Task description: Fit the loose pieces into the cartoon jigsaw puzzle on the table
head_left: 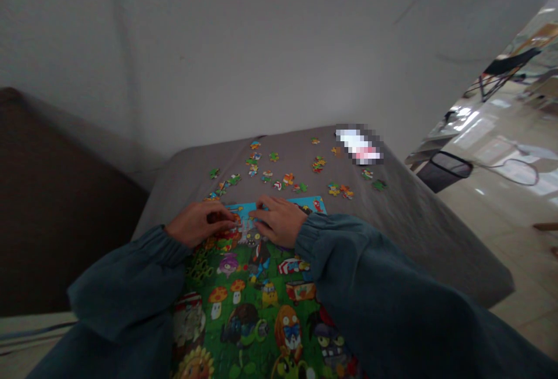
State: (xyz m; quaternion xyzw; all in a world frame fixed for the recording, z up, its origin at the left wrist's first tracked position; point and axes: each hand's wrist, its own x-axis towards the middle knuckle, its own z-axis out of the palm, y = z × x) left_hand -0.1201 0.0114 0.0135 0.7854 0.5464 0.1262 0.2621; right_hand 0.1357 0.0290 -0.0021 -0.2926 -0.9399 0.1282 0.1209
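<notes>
While left hand and right hand rest at far edge of puzzle on cloth-covered counter, step appears to be piece fitting. Fingers bent; whether grasping piece, cannot tell. Loose pieces beyond. Next move likely needs light pressing.

Legible markings: none. No text, label, brand, number or sign can be read.

Puzzle: carries printed cartoon figures; no lettering can be made out among them.

Loose pieces, beyond the far edge of the puzzle: print too small to read.

Bright item, beyond the puzzle and to its right: surface pixelated; any text on it is unreadable.

Floor, well right of the puzzle: markings, if any, indistinct.
</notes>
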